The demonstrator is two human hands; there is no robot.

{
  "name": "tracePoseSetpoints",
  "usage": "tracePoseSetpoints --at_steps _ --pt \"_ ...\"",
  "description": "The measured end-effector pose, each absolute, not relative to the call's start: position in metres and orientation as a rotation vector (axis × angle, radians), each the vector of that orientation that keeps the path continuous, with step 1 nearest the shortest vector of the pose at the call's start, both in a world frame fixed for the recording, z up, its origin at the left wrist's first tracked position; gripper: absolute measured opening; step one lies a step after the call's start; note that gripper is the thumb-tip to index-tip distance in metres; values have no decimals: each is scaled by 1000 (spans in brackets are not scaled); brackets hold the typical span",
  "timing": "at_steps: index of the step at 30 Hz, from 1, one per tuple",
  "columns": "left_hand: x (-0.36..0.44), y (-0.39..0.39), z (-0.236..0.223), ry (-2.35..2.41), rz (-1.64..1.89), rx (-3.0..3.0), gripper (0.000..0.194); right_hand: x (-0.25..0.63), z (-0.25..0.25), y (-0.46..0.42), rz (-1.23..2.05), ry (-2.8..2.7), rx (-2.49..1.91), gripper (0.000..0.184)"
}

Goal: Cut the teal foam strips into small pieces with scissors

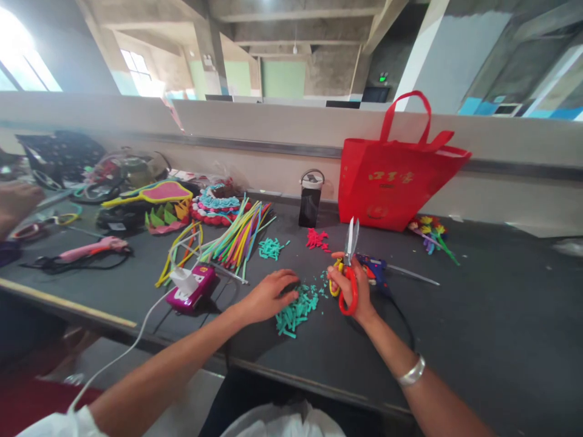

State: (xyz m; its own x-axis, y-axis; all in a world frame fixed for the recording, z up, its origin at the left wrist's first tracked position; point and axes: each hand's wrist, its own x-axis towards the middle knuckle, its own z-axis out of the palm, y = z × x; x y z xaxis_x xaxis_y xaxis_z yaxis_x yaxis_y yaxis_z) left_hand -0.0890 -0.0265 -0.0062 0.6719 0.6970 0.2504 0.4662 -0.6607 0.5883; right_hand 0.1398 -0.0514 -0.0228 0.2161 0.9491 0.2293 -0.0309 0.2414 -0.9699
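Note:
My right hand (361, 290) is wrapped round a pair of scissors (350, 243). Their silver blades point up and away from me, and a red handle loop shows at the palm. A yellow loop is at my fingers; I cannot tell if it belongs to the scissors. My left hand (268, 295) rests palm down, fingers apart and slightly curved, at the edge of a pile of short teal pieces (294, 318). Tiny teal scraps lie between my hands. Beyond them are a smaller teal pile (271, 248) and a red pile (317, 238).
Beside my right hand lies a blue glue gun (377, 267). A red bag (396, 179) and a bottle (310, 197) stand at the back. Left are colourful pipe cleaners (241, 237), a purple power block (194, 291) with a white cord, and a pink tool (91, 250). Another person's hand (18, 203) is far left.

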Motion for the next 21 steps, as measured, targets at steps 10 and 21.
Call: tracePoseSetpoints --at_steps 10,21 --pt "-77 -59 1 1066 540 2521 12 139 -20 -52 913 -1100 -1084 34" --pt "-66 -51 3 923 776 1465 9 136 -22 -57 968 -1198 -1054 34"
